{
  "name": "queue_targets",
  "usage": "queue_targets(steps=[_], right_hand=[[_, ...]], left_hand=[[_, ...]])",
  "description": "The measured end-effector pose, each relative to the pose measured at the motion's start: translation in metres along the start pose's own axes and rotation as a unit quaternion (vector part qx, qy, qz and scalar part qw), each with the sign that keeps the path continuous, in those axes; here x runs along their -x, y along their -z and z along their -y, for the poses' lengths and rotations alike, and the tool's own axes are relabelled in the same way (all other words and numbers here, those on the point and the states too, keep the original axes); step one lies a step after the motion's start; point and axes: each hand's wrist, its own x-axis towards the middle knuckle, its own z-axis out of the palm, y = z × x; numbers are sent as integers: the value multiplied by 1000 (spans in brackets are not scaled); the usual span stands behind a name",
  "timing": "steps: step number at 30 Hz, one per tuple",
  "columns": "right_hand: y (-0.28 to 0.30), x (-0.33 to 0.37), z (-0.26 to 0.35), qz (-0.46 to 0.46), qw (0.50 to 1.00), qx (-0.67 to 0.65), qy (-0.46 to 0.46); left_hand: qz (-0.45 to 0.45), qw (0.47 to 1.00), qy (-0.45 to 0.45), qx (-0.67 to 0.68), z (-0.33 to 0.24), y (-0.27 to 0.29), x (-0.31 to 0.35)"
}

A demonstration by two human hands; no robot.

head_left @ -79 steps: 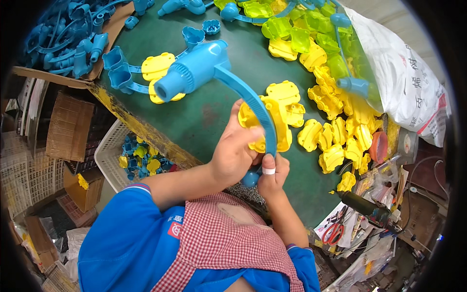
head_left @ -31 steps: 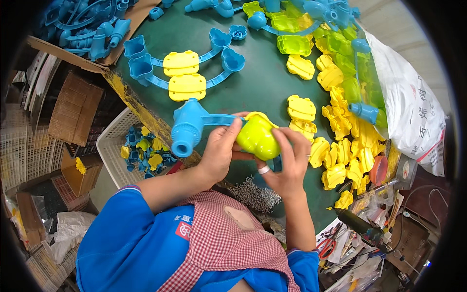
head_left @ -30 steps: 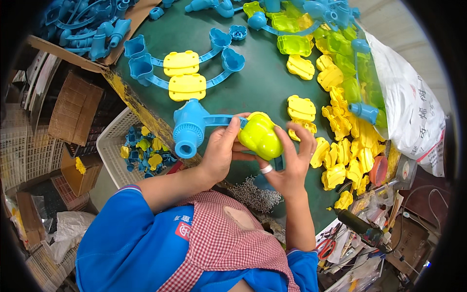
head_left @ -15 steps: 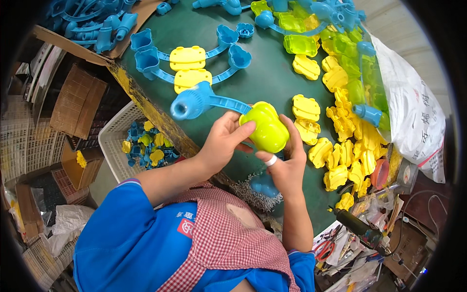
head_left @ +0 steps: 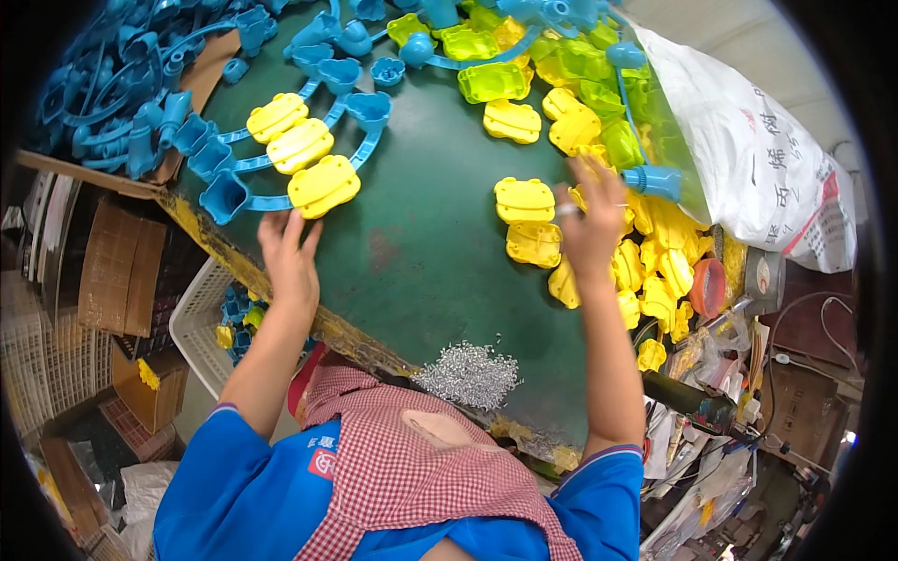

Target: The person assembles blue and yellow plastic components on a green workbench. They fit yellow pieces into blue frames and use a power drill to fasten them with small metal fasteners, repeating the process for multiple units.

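Note:
My left hand (head_left: 289, 262) has its fingers apart, their tips at the lower edge of the nearest yellow plastic cover (head_left: 325, 187). That cover sits upside up on a curved blue plastic arm with cup-shaped ends (head_left: 224, 195). Behind it lie two more yellow covers (head_left: 300, 145) on similar blue arms. My right hand (head_left: 596, 220), a white band on one finger, is over the heap of loose yellow covers (head_left: 663, 234), slightly blurred, fingers spread. Just left of it lie a yellow cover (head_left: 525, 200) and another one (head_left: 534, 244) below.
Small silvery metal bits (head_left: 470, 376) form a pile at the table's near edge. A cardboard box (head_left: 94, 176) of blue parts stands at the far left. Lime-green shells (head_left: 493, 82) spill from a white sack (head_left: 748, 150) at right. A white crate (head_left: 196, 327) sits below the table.
The lime-green shell and blue arm have left my hands; a third yellow-topped blue arm now lies in the row. My hands have parted, left toward the row, right toward the yellow heap.

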Motion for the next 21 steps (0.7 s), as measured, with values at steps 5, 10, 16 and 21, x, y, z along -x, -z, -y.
queue_targets(steps=[5, 10, 16, 21], right_hand=[[41, -14, -109, 94, 947, 282, -125], [33, -29, -80, 136, 943, 296, -73], [45, -35, -102, 192, 927, 287, -145], [61, -44, -100, 177, 958, 222, -37]], left_hand=[[147, 965, -117, -182, 11, -24, 52], [414, 869, -85, -255, 28, -104, 64], [489, 791, -176, -323, 68, -183, 67], [531, 797, -67, -281, 57, -194, 70]])
